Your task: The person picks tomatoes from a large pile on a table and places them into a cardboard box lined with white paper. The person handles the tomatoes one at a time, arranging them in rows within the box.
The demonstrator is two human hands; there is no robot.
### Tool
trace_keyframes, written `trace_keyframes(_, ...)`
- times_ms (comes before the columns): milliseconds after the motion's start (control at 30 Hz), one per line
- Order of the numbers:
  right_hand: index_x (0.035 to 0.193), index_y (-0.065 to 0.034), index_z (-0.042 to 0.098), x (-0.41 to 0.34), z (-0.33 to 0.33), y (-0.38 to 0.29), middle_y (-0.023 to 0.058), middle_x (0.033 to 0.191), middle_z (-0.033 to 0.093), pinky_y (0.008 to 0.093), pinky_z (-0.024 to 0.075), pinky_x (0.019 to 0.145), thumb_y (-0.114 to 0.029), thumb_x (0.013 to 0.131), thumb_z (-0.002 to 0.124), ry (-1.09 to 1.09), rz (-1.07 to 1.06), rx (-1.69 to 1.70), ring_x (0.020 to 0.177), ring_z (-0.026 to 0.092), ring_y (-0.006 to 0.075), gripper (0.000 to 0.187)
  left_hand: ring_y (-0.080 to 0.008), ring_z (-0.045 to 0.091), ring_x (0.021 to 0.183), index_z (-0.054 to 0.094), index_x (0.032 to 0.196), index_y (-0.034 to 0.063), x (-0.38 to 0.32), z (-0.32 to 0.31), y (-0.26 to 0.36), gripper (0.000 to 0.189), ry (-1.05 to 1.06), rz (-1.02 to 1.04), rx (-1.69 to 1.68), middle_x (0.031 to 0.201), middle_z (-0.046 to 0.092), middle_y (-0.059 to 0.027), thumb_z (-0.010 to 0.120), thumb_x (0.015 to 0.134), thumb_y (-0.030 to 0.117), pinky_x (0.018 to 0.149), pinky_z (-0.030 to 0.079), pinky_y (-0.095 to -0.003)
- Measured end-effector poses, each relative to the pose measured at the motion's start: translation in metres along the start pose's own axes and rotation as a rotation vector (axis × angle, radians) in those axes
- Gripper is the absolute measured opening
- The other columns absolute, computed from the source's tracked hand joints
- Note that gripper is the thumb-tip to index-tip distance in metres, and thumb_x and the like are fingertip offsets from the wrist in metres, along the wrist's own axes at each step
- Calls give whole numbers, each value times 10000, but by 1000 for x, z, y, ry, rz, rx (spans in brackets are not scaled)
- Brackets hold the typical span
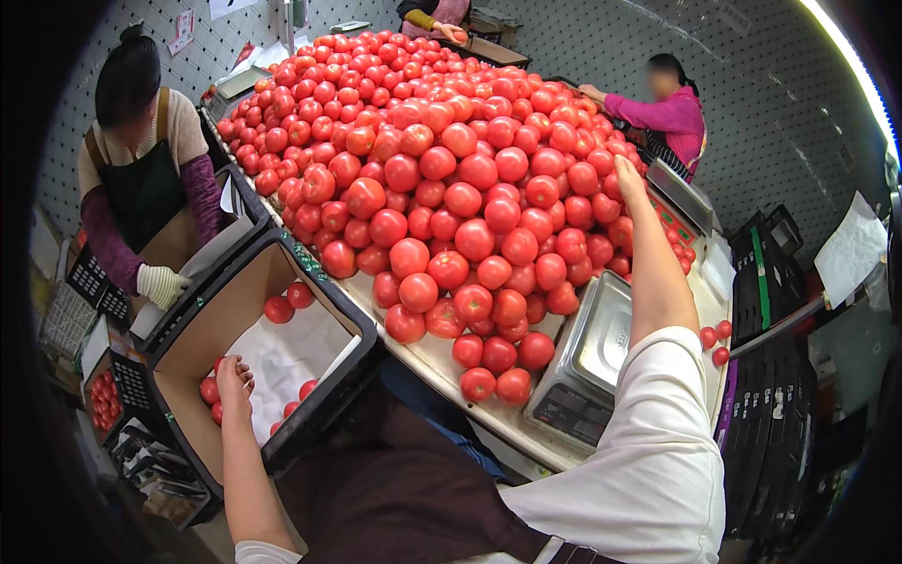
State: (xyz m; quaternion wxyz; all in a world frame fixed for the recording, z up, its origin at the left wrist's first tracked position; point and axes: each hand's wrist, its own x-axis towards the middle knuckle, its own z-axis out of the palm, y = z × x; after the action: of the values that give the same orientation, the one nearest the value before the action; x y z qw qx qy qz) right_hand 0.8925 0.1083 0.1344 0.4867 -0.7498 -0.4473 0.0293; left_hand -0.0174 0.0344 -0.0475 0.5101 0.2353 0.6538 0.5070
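A large heap of red tomatoes covers most of the table before me. My right hand reaches to the right side of the heap and touches the tomatoes there; its fingertips are partly hidden. My left hand is inside a black plastic crate lined with brown cardboard and white paper. Its fingers are curled beside tomatoes at the crate's left wall, and whether it grips one I cannot tell. Further tomatoes lie in the crate's far corner and along its near side.
A digital scale with a steel pan stands at the table's near edge. Another scale is at the right. Co-workers stand at the left, far side and right. Black crates are stacked at the right.
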Motion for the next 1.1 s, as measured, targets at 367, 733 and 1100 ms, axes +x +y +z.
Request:
trace_keyframes(367, 1056, -14, 635, -60, 20, -122, 106, 957, 670, 348, 518, 778, -274, 980, 550, 311, -272, -129, 857, 642, 219, 284, -106, 507, 573, 580, 930, 146, -12, 10, 7, 129, -27, 33, -26, 693, 515, 17, 608, 893, 266, 512, 435, -268)
trace_keyframes(733, 1123, -18, 644, -392, 280, -360, 128, 940, 681, 296, 512, 741, -181, 913, 642, -1366, -613, 262, 877, 655, 165, 265, -130, 551, 591, 606, 962, 51, -31, 19, 26, 166, 91, 111, -110, 756, 581, -52, 580, 906, 204, 517, 452, -276)
trace_keyframes(1100, 1453, -133, 440, -561, 468, -284, 236, 1269, 621, 456, 461, 1008, -518, 605, 833, -2118, -855, -429, 1167, 601, 364, 1011, -448, 630, 943, 624, 963, 9, 14, 55, -24, 334, 216, 451, 265, 938, 642, -291, 472, 934, 305, 824, 492, -505)
